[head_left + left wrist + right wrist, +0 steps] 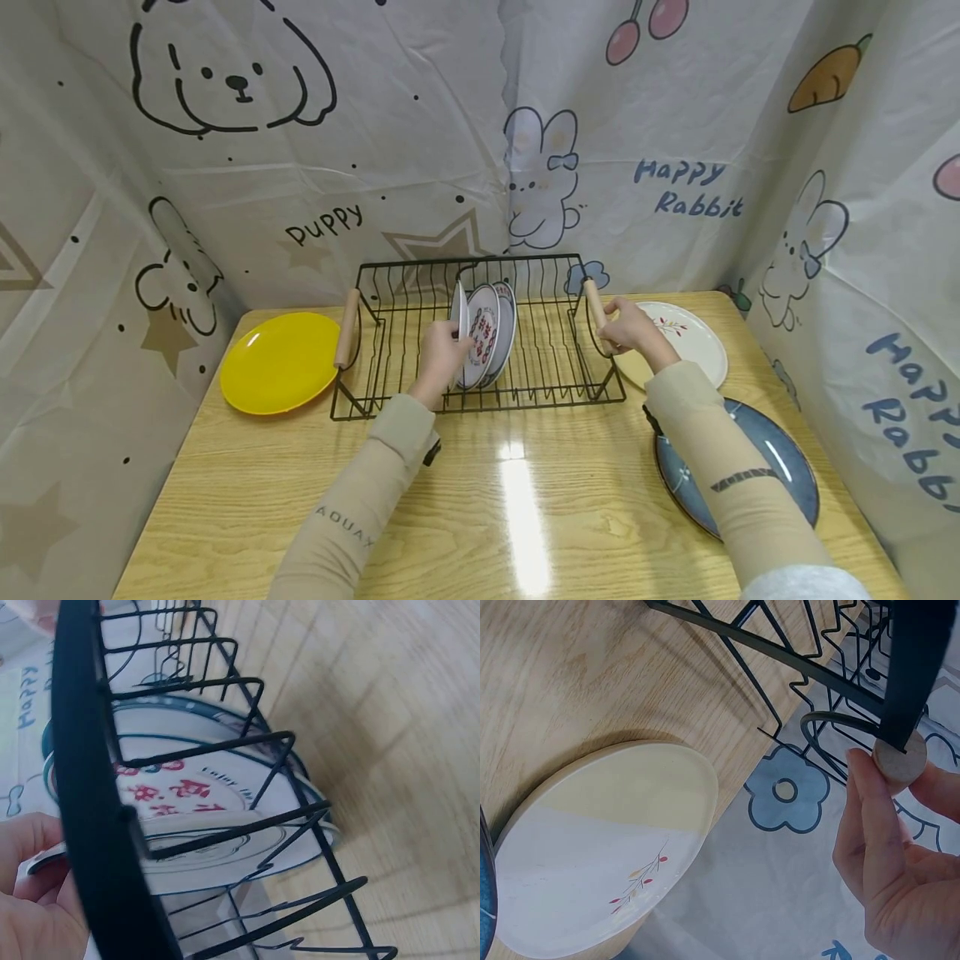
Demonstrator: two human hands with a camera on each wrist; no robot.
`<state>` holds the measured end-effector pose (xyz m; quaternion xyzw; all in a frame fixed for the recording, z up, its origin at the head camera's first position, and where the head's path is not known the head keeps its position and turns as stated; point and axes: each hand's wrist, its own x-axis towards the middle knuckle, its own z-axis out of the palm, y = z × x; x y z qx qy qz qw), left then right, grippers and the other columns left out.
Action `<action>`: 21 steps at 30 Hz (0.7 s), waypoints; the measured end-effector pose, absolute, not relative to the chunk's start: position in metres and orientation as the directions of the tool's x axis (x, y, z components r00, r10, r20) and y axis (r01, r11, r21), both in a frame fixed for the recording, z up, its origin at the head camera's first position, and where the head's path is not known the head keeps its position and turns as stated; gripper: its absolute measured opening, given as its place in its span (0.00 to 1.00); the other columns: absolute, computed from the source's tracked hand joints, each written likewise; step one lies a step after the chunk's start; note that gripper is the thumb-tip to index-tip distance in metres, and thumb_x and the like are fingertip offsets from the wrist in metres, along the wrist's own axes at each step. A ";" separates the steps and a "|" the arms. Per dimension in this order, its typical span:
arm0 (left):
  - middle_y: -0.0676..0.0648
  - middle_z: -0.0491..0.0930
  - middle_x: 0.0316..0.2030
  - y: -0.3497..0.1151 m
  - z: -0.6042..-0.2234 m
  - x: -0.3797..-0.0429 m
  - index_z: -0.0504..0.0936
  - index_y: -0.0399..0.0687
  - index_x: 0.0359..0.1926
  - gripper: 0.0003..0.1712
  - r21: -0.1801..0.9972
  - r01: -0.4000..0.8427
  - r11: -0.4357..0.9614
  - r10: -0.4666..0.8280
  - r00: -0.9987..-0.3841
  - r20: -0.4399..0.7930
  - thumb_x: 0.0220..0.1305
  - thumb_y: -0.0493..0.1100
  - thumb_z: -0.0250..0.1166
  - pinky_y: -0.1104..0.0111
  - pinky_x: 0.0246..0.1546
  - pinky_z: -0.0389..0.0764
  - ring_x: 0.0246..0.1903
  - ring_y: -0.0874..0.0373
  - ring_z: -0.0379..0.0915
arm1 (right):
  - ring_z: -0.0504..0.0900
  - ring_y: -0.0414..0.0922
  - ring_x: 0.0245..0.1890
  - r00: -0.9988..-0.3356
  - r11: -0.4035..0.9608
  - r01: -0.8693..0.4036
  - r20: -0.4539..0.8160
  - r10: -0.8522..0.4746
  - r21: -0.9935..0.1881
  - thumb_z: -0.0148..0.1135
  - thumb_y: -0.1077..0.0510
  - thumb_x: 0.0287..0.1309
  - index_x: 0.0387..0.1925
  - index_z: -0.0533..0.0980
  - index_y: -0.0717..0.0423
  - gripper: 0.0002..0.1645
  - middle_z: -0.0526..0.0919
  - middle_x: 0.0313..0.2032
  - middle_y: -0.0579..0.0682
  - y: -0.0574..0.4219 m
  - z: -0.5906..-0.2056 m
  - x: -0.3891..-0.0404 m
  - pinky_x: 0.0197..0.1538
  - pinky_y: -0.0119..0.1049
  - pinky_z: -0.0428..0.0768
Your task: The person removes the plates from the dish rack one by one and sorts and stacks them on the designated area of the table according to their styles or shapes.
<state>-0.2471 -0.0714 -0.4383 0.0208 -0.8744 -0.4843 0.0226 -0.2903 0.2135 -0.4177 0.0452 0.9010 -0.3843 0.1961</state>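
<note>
While the head view takes in the whole worktop [585, 517], pale wood-grained, it shows a black wire dish rack [540, 406] with round wooden side handles. Left hand [441, 354]: grip pinched on the near edge of a white round plate [462, 308], seen almost edge-on, on end in the rack. Just right of it, also on end: a white round plate with red print [482, 346], then a dark-rimmed pale plate [507, 321]. Right hand [637, 329]: grip closed around the right wooden handle [595, 304]. Left of the rack lies a yellow oval plate [277, 362]; at right, a white-and-cream plate with a red sprig [697, 350] and, nearer, a blue dark-rimmed plate [772, 454], partly under the right sleeve.

Left wrist view: thumb and fingers hold the plate's rim; rack wires cross in front of all three plates.

Right wrist view: thumb and fingers pinch the handle's round end. The sprig plate lies flat, well apart from the hand; a blue flower [785, 790] is printed on the white cloth [727, 889].
</note>
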 end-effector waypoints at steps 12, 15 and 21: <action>0.35 0.81 0.29 -0.084 -0.416 -0.252 0.82 0.28 0.33 0.08 0.870 0.029 0.493 -0.080 -0.994 0.078 0.53 0.31 0.61 0.66 0.27 0.79 0.25 0.50 0.76 | 0.78 0.54 0.32 -0.919 0.695 0.233 -0.387 -0.071 -0.680 0.53 0.66 0.55 0.57 0.57 0.70 0.28 0.69 0.42 0.68 0.214 -0.419 -0.291 0.39 0.47 0.80; 0.33 0.81 0.32 -0.088 -0.407 -0.252 0.82 0.26 0.36 0.10 0.881 0.032 0.473 -0.091 -0.992 0.085 0.52 0.30 0.60 0.63 0.31 0.80 0.30 0.46 0.79 | 0.78 0.54 0.32 -0.920 0.695 0.231 -0.386 -0.073 -0.681 0.53 0.66 0.55 0.57 0.57 0.70 0.28 0.69 0.42 0.68 0.214 -0.419 -0.290 0.39 0.47 0.80; 0.30 0.80 0.36 -0.099 -0.391 -0.251 0.79 0.25 0.41 0.15 0.908 0.053 0.416 -0.105 -0.989 0.106 0.51 0.30 0.60 0.61 0.33 0.81 0.35 0.42 0.79 | 0.78 0.54 0.33 -0.920 0.695 0.229 -0.384 -0.074 -0.682 0.53 0.66 0.55 0.57 0.57 0.69 0.28 0.68 0.42 0.67 0.214 -0.418 -0.290 0.35 0.43 0.81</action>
